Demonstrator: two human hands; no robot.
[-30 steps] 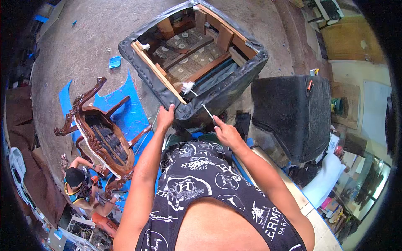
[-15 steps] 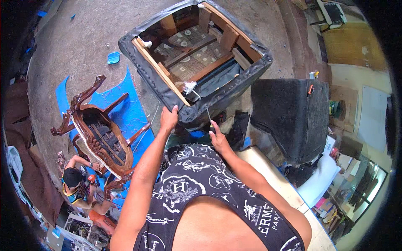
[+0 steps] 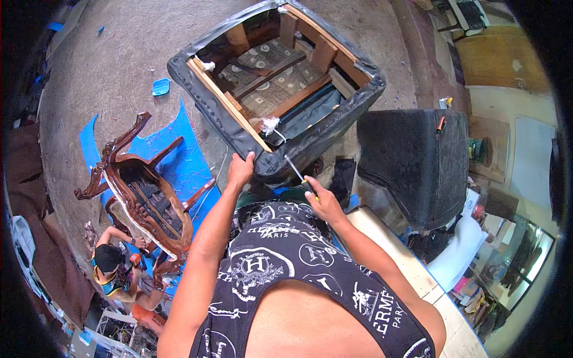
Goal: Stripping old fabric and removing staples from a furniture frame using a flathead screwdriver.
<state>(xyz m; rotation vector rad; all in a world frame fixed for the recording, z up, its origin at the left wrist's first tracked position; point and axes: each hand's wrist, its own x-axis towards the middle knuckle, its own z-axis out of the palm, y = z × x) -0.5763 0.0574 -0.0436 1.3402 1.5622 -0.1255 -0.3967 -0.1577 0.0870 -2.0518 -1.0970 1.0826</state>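
Observation:
A black-upholstered seat frame (image 3: 343, 130) with exposed wooden rails stands tilted in front of me, its inside open to view. My left hand (image 3: 241, 169) grips its near left corner, thumb up by the wooden edge. In my right hand (image 3: 324, 201) is a screwdriver (image 3: 295, 169) with a yellow and black handle. Its metal shaft slants up and left, and the tip lies at the near black edge. Whether the tip presses into the cover I cannot tell. A tuft of white stuffing (image 3: 270, 125) sticks out inside the near corner.
At left, a carved wooden chair (image 3: 146, 197) lies tipped over a blue sheet (image 3: 185, 140); a co-worker (image 3: 113, 262) crouches there holding an orange-and-dark tool. A black upholstered block (image 3: 412, 161) stands at right with an orange-handled tool (image 3: 441, 124) on it. A pale board (image 3: 382, 241) lies beside my right arm.
My right hand has shifted right and slightly toward me. The screwdriver now leans more to the left, its tip farther left along the black edge. My left hand keeps its place on the corner.

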